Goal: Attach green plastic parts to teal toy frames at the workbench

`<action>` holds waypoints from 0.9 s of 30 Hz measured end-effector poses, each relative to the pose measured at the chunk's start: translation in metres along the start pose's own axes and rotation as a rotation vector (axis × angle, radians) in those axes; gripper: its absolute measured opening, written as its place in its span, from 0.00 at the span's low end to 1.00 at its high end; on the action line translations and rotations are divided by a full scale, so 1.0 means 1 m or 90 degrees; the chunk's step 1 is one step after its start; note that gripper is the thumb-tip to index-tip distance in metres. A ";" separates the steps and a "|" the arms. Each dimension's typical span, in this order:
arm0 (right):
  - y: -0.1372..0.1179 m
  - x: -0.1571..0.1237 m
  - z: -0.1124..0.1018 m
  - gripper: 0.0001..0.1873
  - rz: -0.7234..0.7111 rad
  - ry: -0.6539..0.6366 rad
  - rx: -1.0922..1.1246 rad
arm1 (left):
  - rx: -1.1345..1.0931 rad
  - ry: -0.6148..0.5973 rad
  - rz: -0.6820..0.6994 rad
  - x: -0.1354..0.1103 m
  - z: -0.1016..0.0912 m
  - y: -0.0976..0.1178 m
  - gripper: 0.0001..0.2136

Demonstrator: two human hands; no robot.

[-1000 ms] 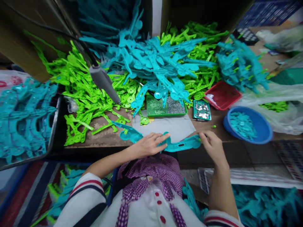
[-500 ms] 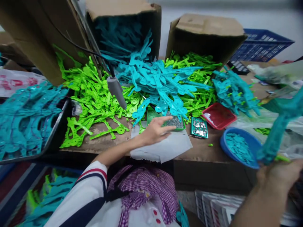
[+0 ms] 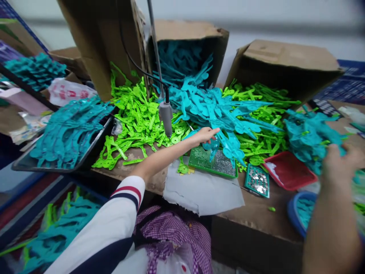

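Note:
My left hand (image 3: 203,137) reaches to the front of a heap of flat teal plastic pieces (image 3: 196,99). Its fingers are pinched on one teal plastic piece (image 3: 213,146), which hangs over a green tray (image 3: 196,159) of small metal parts. Out to the right, my right hand (image 3: 343,163) is blurred against a stack of teal assemblies (image 3: 308,129) with green bits in them. Teal shows between its thumb and fingers, but whether it still grips anything is unclear. A grey electric screwdriver (image 3: 165,118) hangs left of centre.
Bright green plastic parts (image 3: 139,114) spread across the bench behind a white sheet (image 3: 202,190). On the right are a teal tray of silver discs (image 3: 257,180), a red tray (image 3: 291,171) and a blue bowl (image 3: 295,213). A black tray (image 3: 71,163) of teal assemblies stands left.
My right hand has carried a teal assembly with a green piece from the right edge to the stack. The left hand has moved from above the green tray to the teal heap. The view has turned left.

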State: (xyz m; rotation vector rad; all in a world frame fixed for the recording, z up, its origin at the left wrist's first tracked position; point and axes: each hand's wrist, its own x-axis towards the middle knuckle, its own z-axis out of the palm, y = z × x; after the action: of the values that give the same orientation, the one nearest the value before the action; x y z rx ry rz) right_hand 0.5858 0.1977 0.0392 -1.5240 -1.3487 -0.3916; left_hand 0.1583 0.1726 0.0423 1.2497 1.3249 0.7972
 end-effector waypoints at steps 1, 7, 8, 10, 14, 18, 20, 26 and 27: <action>-0.025 -0.025 -0.009 0.56 -0.003 -0.039 0.024 | -0.017 0.008 0.003 0.005 0.005 0.002 0.12; -0.200 -0.179 -0.076 0.24 -0.126 -0.185 0.180 | -0.150 0.035 0.100 -0.022 0.034 -0.009 0.05; -0.218 -0.188 -0.083 0.25 -0.133 -0.180 0.190 | -0.163 0.028 0.116 -0.036 0.040 -0.012 0.06; -0.238 -0.190 -0.088 0.31 -0.134 -0.182 0.195 | -0.145 0.023 0.154 -0.070 0.052 -0.021 0.08; -0.242 -0.181 -0.077 0.44 -0.103 -0.289 0.191 | -0.041 -0.028 0.245 -0.142 0.073 -0.050 0.11; -0.247 -0.211 -0.066 0.43 -0.048 -0.427 0.276 | 0.061 -0.098 0.262 -0.188 0.070 -0.093 0.12; -0.248 -0.233 -0.066 0.40 -0.044 -0.476 0.288 | 0.106 -0.157 0.297 -0.204 0.055 -0.114 0.16; -0.210 -0.273 -0.099 0.32 -0.116 -0.629 0.349 | 0.306 -0.161 0.403 -0.230 -0.050 -0.170 0.11; -0.200 -0.277 -0.104 0.30 -0.134 -0.658 0.356 | 0.347 -0.082 0.375 -0.224 -0.071 -0.177 0.10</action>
State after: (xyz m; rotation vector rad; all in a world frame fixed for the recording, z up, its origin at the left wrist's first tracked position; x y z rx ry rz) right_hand 0.3604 -0.0680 -0.0383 -1.0956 -2.1677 0.7180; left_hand 0.0166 -0.0660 -0.0555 2.1498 1.1072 0.7526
